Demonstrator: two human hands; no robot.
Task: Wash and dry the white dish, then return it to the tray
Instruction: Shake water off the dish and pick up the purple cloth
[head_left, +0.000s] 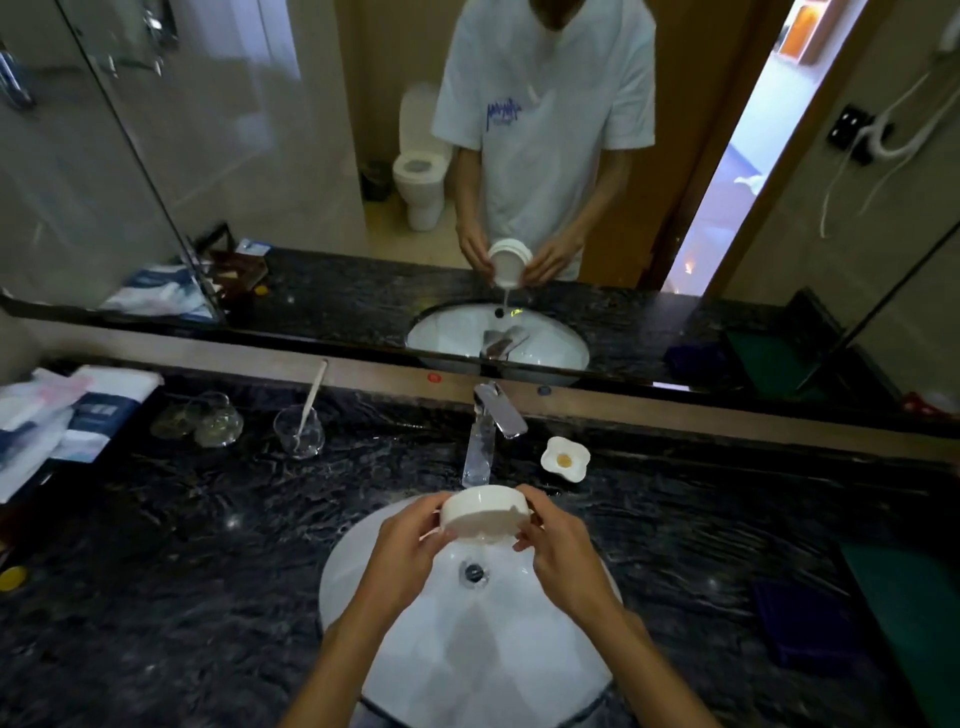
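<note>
Faucet (488, 431) stands just behind the basin (467, 649); soap dish (565, 458) beside it.

From my feed, both forearms enter at the bottom of the frame bare, no sleeves, watch or rings. In the mirror, upper centre, I see a white short-sleeved T-shirt (545, 119) with a blue scrawled chest print (504, 113).

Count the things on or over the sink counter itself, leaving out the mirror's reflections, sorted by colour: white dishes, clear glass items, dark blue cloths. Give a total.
White dishes: 2, the round dish held over the sink and the flower-shaped dish
Clear glass items: 3, a cup and two lids
Dark blue cloths: 1
Total: 6
</note>
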